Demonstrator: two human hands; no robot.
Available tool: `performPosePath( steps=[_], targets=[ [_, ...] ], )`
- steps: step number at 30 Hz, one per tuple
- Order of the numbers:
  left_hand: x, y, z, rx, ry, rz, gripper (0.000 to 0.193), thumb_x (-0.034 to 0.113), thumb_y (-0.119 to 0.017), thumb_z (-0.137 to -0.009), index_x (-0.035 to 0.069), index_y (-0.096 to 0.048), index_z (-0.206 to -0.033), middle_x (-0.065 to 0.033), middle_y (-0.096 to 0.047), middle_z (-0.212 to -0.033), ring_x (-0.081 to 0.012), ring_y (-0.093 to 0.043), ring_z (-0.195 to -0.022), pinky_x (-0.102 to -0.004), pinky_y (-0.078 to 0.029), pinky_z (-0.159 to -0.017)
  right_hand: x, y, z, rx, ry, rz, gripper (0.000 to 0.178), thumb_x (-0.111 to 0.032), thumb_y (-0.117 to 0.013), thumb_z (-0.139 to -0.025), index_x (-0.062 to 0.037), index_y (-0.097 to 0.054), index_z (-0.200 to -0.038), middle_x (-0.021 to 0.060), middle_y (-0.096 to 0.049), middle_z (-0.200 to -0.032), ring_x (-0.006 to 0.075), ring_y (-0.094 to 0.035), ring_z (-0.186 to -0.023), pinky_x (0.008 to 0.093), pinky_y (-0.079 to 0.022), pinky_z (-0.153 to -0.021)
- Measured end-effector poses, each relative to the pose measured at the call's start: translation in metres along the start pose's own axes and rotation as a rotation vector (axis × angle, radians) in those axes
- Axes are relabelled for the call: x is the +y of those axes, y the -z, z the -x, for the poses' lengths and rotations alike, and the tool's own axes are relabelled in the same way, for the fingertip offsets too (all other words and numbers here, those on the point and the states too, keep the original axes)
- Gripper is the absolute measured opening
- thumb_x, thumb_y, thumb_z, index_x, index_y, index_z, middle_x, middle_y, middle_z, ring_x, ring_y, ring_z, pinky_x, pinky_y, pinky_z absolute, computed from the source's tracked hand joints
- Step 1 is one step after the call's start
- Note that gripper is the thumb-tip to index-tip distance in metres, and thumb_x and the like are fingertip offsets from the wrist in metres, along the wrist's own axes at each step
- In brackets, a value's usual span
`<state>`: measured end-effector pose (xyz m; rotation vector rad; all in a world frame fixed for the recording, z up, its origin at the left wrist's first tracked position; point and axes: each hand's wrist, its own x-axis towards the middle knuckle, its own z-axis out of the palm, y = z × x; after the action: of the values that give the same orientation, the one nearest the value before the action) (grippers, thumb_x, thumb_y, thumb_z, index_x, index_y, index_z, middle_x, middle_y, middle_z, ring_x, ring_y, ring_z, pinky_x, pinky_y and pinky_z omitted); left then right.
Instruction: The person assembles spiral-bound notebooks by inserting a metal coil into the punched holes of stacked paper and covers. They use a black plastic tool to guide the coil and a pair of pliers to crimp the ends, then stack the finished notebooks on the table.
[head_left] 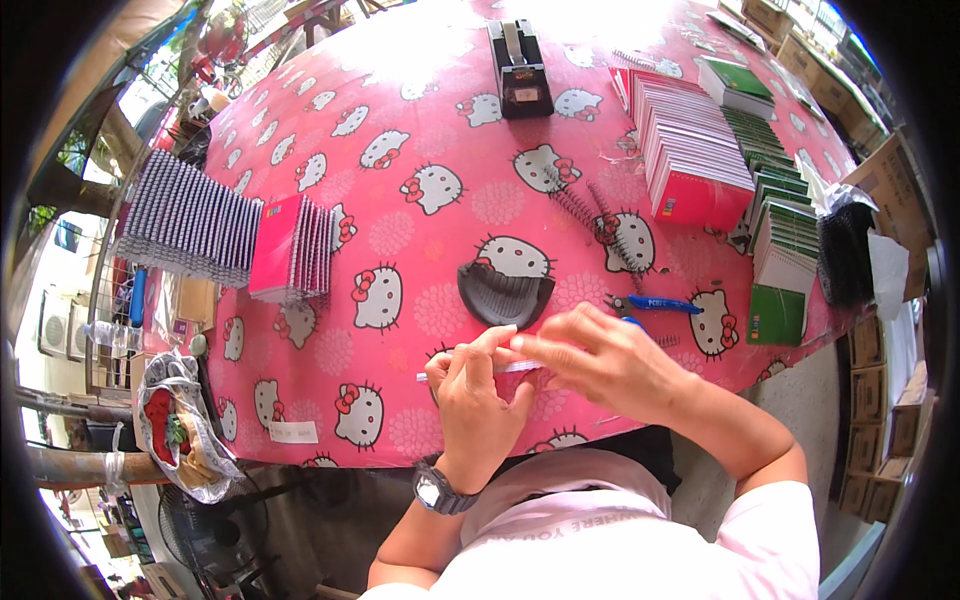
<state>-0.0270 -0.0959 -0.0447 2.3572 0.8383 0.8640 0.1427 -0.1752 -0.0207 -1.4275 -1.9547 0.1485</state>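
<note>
My left hand (475, 395) is closed on a thin white piece (428, 377), seen nearly edge-on; it looks like a small notebook. My right hand (610, 365) comes in from the right, its fingers bent and pressed together at the left fingertips. What lies between those right fingers is hidden. Just beyond both hands sits a black, curved, ribbed holder (505, 297). Blue-handled pliers (662, 304) lie past my right hand, which partly covers them. Loose black spiral coils (575, 208) rest farther up the table.
A pink patterned cloth (395, 240) covers the table. Spiral notebooks (190, 215) stand in rows at left, with pink-covered ones (278, 245) beside them. Pink (700, 195) and green notebooks (777, 314) line the right. A black tape dispenser (521, 75) stands at the back. A plastic bag (180, 425) hangs at left.
</note>
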Motion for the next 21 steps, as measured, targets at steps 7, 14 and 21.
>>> performPosePath(
  steps=[7, 14, 21],
  targets=[
    [-0.0004, 0.0016, -0.0006, 0.005, -0.031, 0.007, 0.049, 0.006, -0.072, -0.065, 0.013, -0.057, -0.11, 0.0036, -0.065, -0.083, -0.0158, -0.058, -0.083, -0.0355, -0.032, -0.084, -0.0065, -0.01, 0.0023, 0.076, -0.092, -0.042, 0.039, -0.005, -0.067, -0.076, -0.0077, -0.057, -0.113, 0.0061, -0.06, -0.087, 0.024, -0.059, -0.081, 0.0341, -0.051, -0.068],
    [0.0023, 0.0007, -0.0016, 0.042, -0.107, -0.069, 0.026, 0.01, -0.076, -0.064, 0.012, -0.063, -0.087, 0.0016, -0.064, -0.079, -0.0187, -0.056, -0.076, -0.0352, -0.034, -0.079, -0.0075, -0.0092, -0.0014, 0.071, -0.118, -0.047, 0.037, -0.001, -0.067, -0.074, -0.0039, -0.058, -0.11, 0.0086, -0.064, -0.089, 0.0276, -0.059, -0.079, 0.0363, -0.051, -0.067],
    [0.0028, 0.0006, -0.0021, 0.025, -0.085, -0.106, 0.024, 0.016, -0.076, -0.068, 0.013, -0.064, -0.089, 0.0012, -0.063, -0.081, -0.019, -0.056, -0.079, -0.0357, -0.032, -0.079, -0.0058, -0.0037, -0.0022, -0.032, -0.186, -0.023, 0.05, -0.005, -0.069, -0.078, -0.0065, -0.054, -0.126, 0.011, -0.066, -0.095, 0.0284, -0.062, -0.078, 0.0367, -0.052, -0.068]
  ],
)
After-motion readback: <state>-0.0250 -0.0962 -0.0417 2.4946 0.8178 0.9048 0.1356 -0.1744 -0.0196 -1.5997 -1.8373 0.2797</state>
